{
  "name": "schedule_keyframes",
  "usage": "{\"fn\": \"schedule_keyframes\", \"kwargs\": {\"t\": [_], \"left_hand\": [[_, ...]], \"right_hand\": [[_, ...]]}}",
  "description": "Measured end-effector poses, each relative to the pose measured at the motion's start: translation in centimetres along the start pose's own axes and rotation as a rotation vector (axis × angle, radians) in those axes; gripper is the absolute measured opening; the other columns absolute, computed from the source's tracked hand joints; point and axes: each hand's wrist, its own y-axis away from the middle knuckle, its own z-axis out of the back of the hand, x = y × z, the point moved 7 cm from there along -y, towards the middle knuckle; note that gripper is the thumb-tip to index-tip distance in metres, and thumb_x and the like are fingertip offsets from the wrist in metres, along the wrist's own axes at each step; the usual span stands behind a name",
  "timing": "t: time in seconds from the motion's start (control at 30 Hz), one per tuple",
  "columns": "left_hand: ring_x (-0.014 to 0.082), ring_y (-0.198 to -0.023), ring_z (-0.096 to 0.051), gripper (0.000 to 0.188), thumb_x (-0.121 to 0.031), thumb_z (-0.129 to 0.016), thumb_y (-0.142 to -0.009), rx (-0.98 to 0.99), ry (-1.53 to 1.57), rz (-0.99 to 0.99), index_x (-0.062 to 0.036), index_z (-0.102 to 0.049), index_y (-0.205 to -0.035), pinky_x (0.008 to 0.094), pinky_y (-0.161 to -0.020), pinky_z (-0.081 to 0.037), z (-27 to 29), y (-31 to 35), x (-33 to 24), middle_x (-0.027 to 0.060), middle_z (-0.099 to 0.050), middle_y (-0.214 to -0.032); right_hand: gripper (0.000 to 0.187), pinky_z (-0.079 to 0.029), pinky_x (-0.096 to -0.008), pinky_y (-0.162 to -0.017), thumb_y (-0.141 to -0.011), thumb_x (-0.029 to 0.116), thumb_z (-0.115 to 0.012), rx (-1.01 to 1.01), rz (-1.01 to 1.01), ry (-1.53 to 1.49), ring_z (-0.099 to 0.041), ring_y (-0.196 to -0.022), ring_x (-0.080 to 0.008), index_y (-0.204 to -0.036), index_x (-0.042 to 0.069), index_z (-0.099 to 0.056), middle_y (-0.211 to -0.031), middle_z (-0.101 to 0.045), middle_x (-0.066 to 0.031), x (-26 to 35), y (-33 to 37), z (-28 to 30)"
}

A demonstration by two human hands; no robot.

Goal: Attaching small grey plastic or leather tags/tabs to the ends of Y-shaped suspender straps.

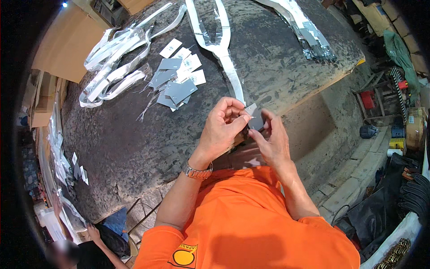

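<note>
The left hand (224, 127) is half-curled, thumb and forefinger drawn together at the tag's edge; what they pinch is too small to tell. The right hand (272, 139) is partly closed, gripping the grey rectangular card tag (256, 123) between thumb and fingers, above the near edge of the dark, scuffed table (134, 148). From the hands, a white strap in clear plastic (231, 78) extends toward 11 o'clock; a pile of grey and white card tags (180, 92) lies at 10 o'clock; plastic-wrapped white straps (309, 36) lie at 1 o'clock.
</note>
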Motion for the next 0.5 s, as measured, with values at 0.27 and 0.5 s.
{"fn": "schedule_keyframes", "kwargs": {"t": [0.27,0.5], "left_hand": [[0.0084,-0.090,-0.059,0.025,-0.004,-0.063,-0.088,0.004,-0.102,-0.016,-0.0046,-0.055,-0.112,0.0243,-0.078,-0.048,0.9,0.3,-0.1,0.0036,-0.062,-0.101],[0.0196,-0.087,-0.059,0.021,-0.008,-0.066,-0.082,-0.007,-0.704,-0.516,-0.0081,-0.064,-0.103,0.0343,-0.076,-0.048,-2.3,1.5,-5.0,0.0050,-0.061,-0.097]], "right_hand": [[0.025,-0.047,-0.0371,-0.074,-0.081,0.010,-0.071,0.078,0.016,0.005,-0.058,-0.084,-0.0283,-0.100,0.005,-0.057,-0.094,-0.056,-0.0112,0.0,-0.9,0.3],[0.015,-0.047,-0.0399,-0.079,-0.083,0.005,-0.064,0.078,0.385,0.213,-0.058,-0.095,-0.0336,-0.094,0.006,-0.055,-0.102,-0.059,-0.0120,3.9,-1.3,4.0]]}}
